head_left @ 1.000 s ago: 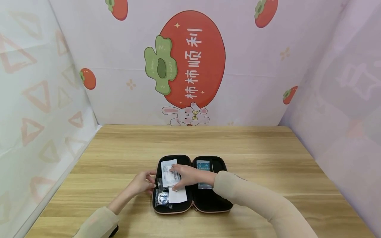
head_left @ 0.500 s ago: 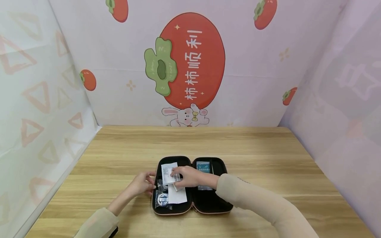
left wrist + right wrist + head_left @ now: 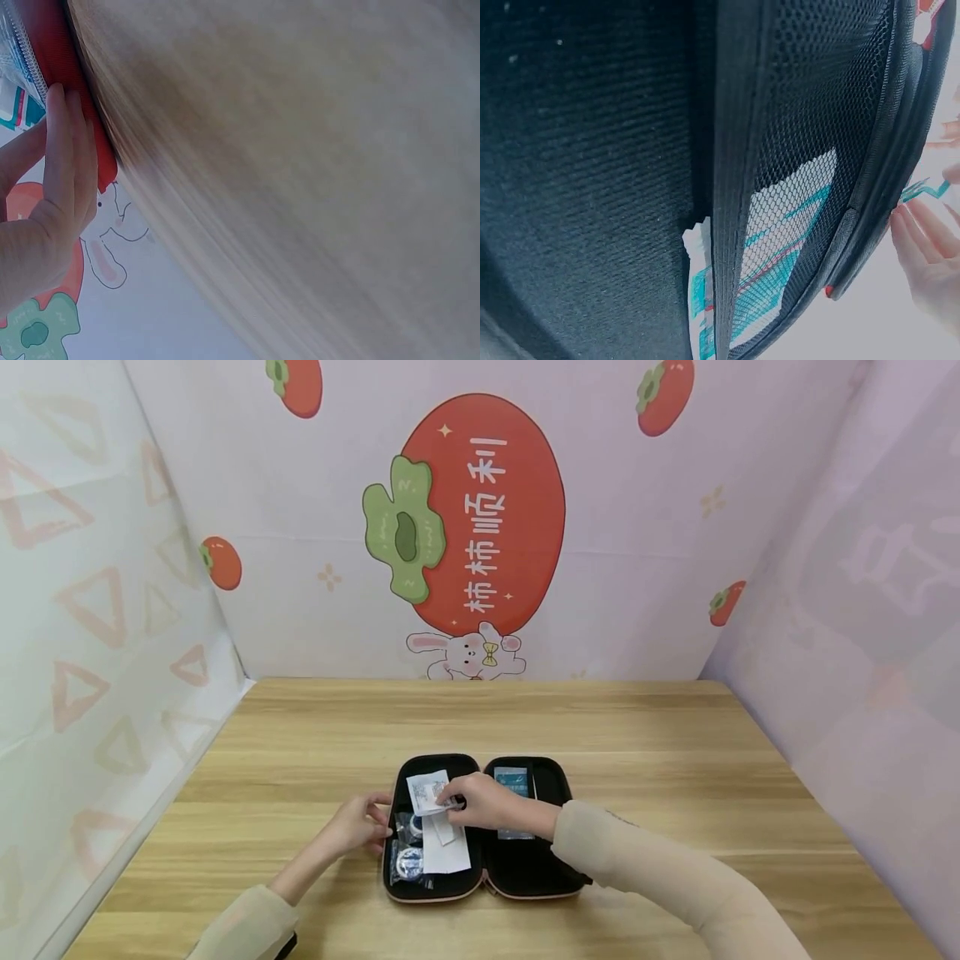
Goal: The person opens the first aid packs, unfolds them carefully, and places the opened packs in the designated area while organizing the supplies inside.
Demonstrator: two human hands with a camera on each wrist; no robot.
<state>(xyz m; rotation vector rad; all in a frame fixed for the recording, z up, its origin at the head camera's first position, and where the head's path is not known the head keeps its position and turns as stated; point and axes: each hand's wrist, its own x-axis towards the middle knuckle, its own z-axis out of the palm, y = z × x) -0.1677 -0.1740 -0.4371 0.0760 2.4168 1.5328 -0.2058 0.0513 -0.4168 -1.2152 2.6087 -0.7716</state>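
A black-lined zip case [image 3: 525,870] lies unfolded on the table, with a red outer wall in the left wrist view. My left hand [image 3: 360,822] holds the case's left edge, fingers along the red wall and thumb at the rim. Over the left half, my right hand [image 3: 483,800] pinches a white printed packet [image 3: 424,792] by its right side; the right wrist view shows the packet's teal edge [image 3: 930,189]. Beneath lie a plain white packet [image 3: 448,857] and two round white items in clear wrap, the nearer wrapped item [image 3: 410,864] fully in sight.
In the right half, a teal and white packet [image 3: 512,780] sits behind a black mesh pocket [image 3: 810,97]. The wooden table [image 3: 675,752] is bordered by a printed backdrop [image 3: 630,568] and fabric side walls.
My right hand has lifted the lower end of the printed packet and moved slightly right with it, uncovering more of the white packet and a second wrapped round item. My left hand stays put.
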